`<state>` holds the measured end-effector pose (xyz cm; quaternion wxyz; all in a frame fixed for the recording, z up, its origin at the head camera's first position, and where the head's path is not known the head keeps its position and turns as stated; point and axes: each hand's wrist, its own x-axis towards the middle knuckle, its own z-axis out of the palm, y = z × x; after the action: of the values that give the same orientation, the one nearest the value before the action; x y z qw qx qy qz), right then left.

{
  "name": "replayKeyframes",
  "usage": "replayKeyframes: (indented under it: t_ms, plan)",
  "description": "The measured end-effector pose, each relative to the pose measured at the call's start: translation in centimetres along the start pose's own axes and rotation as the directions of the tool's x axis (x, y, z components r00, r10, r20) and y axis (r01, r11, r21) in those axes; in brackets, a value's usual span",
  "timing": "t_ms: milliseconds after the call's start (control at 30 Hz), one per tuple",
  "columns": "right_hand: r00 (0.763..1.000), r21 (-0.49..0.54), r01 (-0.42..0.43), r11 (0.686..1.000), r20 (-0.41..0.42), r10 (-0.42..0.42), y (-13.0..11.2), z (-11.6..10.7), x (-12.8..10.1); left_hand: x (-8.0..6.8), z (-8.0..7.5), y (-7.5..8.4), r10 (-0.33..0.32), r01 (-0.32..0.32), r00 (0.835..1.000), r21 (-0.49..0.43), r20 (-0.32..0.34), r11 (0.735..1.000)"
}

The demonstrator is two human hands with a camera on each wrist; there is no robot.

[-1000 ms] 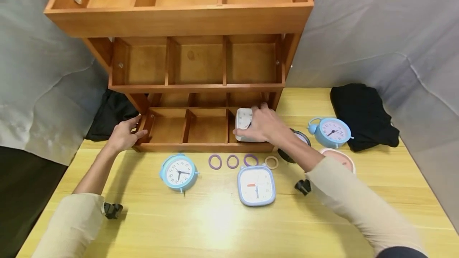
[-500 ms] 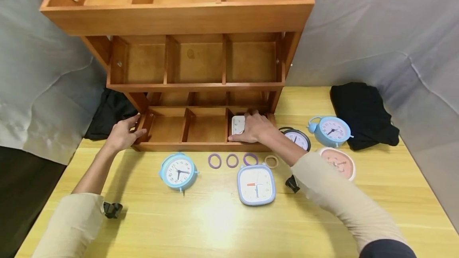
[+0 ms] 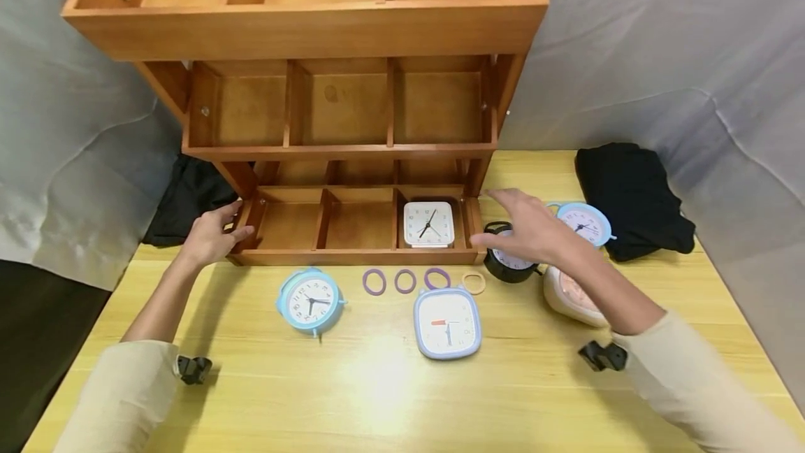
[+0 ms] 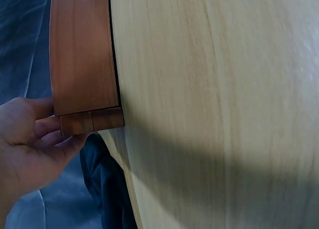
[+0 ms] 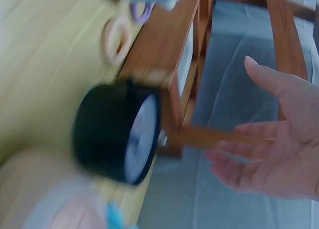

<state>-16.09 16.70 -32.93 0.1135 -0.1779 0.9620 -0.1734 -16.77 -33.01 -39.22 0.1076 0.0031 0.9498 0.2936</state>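
Two black cloths [image 3: 632, 198] on the yellow wooden table [image 3: 377, 397].

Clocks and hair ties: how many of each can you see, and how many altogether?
Clocks: 6, namely white square, blue round, blue square, black, pink, blue round at the back.
Hair ties: 4, namely purple, purple, purple, cream.
Total: 10.

Bright overhead glare on table [image 3: 377, 383]; right-wrist view motion-blurred.

Staged recording setup: grey cloth backdrop [image 3: 660, 54], wooden organiser [image 3: 327, 33], yellow table [image 3: 377, 397].
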Motion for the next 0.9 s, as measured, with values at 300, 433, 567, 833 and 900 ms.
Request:
replayKeyframes:
  t_ms: [300,433,567,833,900]
  plan:
    - [1.0,-0.041,-0.007,0.999,-0.001,0.007,5.7,0.4,-2.4,0.0,-0.1,-0.4,-0.001,0.001,1.0,0.003,-0.004,1.0]
    - [1.0,-0.046,-0.005,0.999,-0.017,0.004,7.1,0.4,-3.7,0.1,0.1,-0.2,0.001,-0.001,1.0,-0.01,-0.007,1.0]
    - [0.999,-0.049,-0.017,0.999,-0.039,0.015,8.0,0.6,-6.2,0.0,0.0,-0.1,0.006,-0.006,1.0,-0.008,-0.004,1.0]
    - [0.996,-0.147,-0.059,0.987,-0.075,0.049,10.2,2.5,-9.8,0.2,-0.2,0.0,0.011,-0.011,1.0,0.016,0.005,1.0]
    - [0.995,-0.14,-0.072,0.988,-0.084,0.06,10.7,2.9,-10.0,0.2,0.0,-0.1,0.008,-0.008,1.0,0.015,0.009,1.0]
